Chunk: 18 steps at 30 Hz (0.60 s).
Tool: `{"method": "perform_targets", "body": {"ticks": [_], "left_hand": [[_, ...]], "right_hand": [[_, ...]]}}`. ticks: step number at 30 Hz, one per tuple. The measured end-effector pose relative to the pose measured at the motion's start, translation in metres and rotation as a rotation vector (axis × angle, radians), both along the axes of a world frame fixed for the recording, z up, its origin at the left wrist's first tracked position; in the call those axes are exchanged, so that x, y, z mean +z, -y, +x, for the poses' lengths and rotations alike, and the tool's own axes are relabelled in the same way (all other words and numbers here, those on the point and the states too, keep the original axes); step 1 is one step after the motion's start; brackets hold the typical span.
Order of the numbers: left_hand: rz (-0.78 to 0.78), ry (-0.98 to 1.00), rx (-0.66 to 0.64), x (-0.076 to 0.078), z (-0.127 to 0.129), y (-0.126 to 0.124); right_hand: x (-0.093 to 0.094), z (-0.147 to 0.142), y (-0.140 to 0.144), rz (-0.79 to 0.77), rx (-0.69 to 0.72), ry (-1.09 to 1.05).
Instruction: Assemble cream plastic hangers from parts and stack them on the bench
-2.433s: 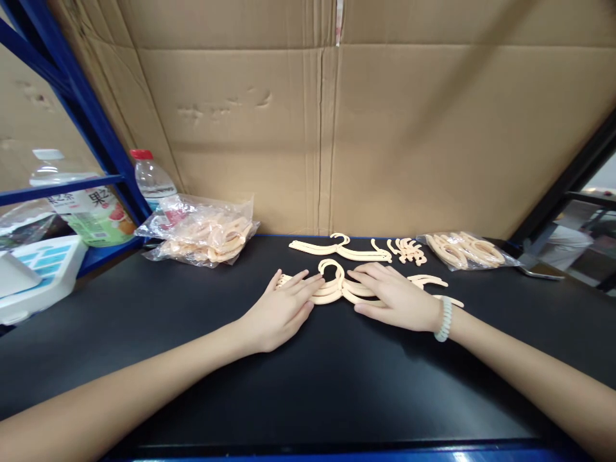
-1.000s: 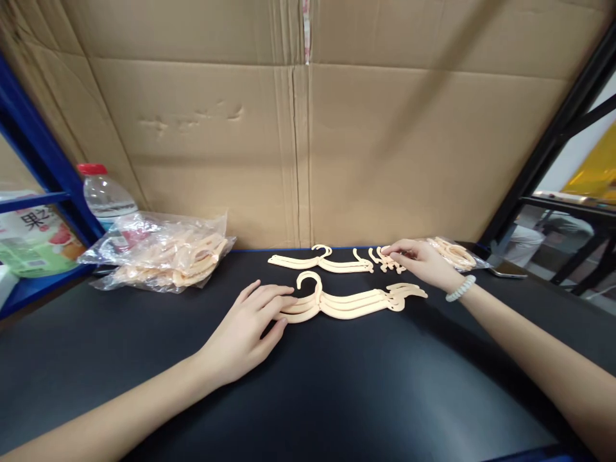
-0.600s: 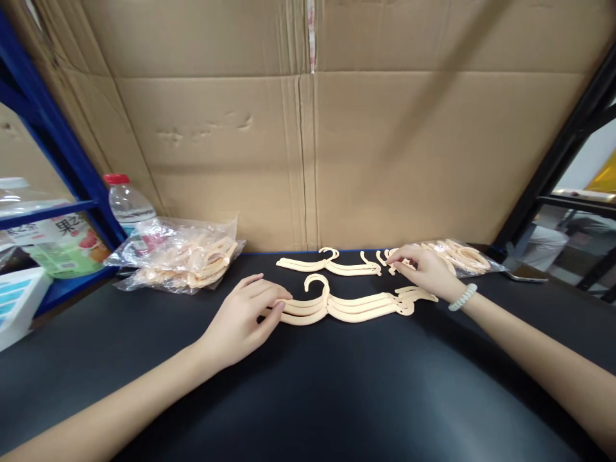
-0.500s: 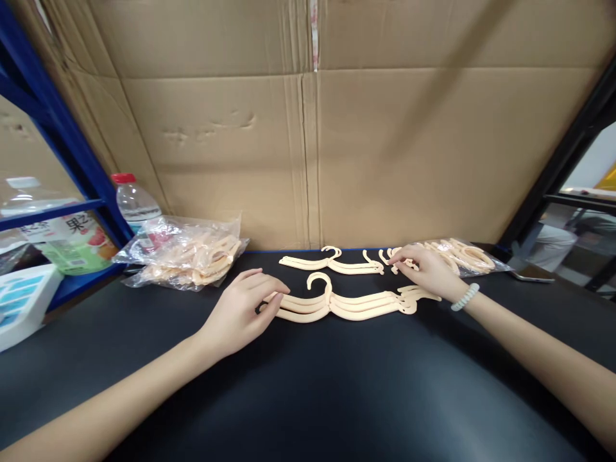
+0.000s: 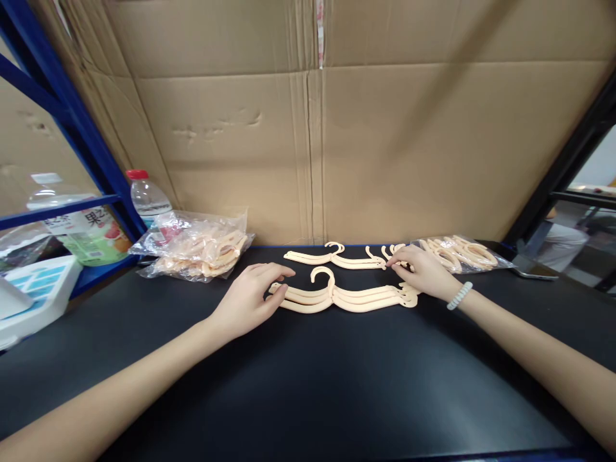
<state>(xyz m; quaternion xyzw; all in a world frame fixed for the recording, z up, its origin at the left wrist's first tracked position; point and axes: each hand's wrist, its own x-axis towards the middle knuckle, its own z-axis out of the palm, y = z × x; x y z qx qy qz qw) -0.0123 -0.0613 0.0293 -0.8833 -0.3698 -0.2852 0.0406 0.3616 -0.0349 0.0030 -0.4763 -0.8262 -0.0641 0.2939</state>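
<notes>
A stack of cream plastic hangers (image 5: 346, 296) lies flat in the middle of the black table (image 5: 308, 385). My left hand (image 5: 250, 298) rests at the stack's left end, fingertips touching it. My right hand (image 5: 419, 273), with a pale bead bracelet on the wrist, reaches past the stack's right end to a small pile of loose cream hooks (image 5: 395, 251); its fingertips are pinched at the pile, and I cannot tell if one is gripped. A single hanger (image 5: 332, 256) lies behind the stack.
A clear bag of hangers (image 5: 197, 247) sits at the back left, another clear bag (image 5: 459, 252) at the back right. A water bottle (image 5: 147, 196) stands by the blue shelf frame (image 5: 67, 109). Cardboard (image 5: 317, 141) walls the back. A white box (image 5: 33, 295) sits far left.
My right hand left the hanger stack and reached back right to the loose hooks. My left hand stayed at the stack's left end, fingers curling slightly.
</notes>
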Motion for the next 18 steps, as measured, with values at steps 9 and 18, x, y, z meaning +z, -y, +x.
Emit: {"method": "perform_targets", "body": {"ticks": [9,18], "left_hand": [[-0.053,-0.164,-0.017,0.011,0.026,-0.044],[-0.098,-0.198,0.005,-0.008,0.042,-0.101]], "right_hand": [[-0.001,0.004,-0.008,0.011,-0.032,0.055],[0.007,0.055,-0.016,-0.014,-0.147,0.127]]}}
